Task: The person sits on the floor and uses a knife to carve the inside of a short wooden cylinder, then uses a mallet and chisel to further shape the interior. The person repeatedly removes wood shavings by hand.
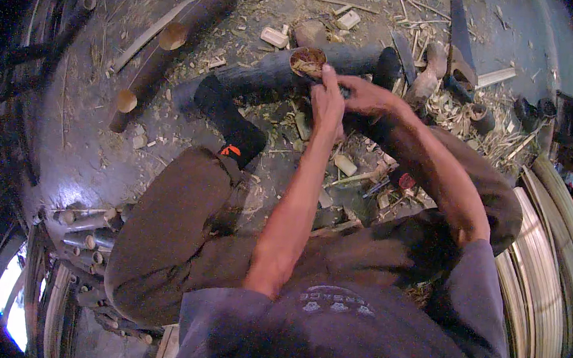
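Working hands: your left hand [329, 101] and right hand [369, 96] come together at one round, open-mouthed piece [308, 61].
Left grip: thumb at its rim; you cannot tell what the fingers close on.
Right grip: fingers curled beside your left; what they hold is hidden.
Round piece: mouth up, shavings [308, 67] inside, before the grey log [262, 70].
Floor [91, 111]: a notched pole [151, 69] left, a handsaw [459, 30] right.

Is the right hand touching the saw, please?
Apart: the head view shows the right hand left of the saw, with a wide gap between.
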Motion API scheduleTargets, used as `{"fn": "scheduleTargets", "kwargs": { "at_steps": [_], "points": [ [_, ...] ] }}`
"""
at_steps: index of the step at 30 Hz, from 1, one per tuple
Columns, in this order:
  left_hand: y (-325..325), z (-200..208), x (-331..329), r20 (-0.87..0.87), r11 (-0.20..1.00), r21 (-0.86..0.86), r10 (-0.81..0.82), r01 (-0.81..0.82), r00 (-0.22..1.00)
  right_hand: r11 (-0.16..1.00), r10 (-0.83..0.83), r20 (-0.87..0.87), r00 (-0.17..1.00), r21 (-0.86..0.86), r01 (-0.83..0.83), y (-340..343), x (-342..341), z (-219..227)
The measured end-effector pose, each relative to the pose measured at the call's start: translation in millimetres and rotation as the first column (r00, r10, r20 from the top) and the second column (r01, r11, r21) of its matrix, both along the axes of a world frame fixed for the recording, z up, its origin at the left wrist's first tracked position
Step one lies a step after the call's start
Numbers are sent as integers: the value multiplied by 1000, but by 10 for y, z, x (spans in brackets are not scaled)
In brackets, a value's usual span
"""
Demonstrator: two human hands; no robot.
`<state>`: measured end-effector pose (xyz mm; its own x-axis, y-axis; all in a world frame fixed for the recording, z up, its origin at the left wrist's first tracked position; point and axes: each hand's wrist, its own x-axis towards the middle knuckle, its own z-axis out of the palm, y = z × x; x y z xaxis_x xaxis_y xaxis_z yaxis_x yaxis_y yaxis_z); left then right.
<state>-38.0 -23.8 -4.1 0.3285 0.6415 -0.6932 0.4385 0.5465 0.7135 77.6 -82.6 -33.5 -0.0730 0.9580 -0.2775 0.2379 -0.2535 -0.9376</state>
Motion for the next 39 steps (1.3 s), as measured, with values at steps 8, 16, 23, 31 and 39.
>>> {"fn": "scheduleTargets", "kwargs": {
  "at_steps": [8, 16, 23, 31, 39],
  "points": [
    [774, 57, -439, -472, 551, 115, -702, 827, 533, 659, -730, -344, 591, -120, 743, 274, -1386, 2],
    [749, -144, -625, -276, 777, 201, -540, 597, 796, 795, -584, -193, 788, 57, 603, 314, -1181, -7],
    [591, -288, -624, -152, 882, 180, -412, 435, 899, 919, -382, -171, 908, 33, 393, 195, -973, 104],
    [1246, 100, -579, -329, 498, 88, -803, 863, 497, 577, -796, -289, 532, -96, 811, 614, -1541, 337],
    [1850, 111, -242, -417, 153, -44, -901, 987, 121, 161, -926, -379, 0, -394, 905, 1412, -1846, 330]
  ]
}}
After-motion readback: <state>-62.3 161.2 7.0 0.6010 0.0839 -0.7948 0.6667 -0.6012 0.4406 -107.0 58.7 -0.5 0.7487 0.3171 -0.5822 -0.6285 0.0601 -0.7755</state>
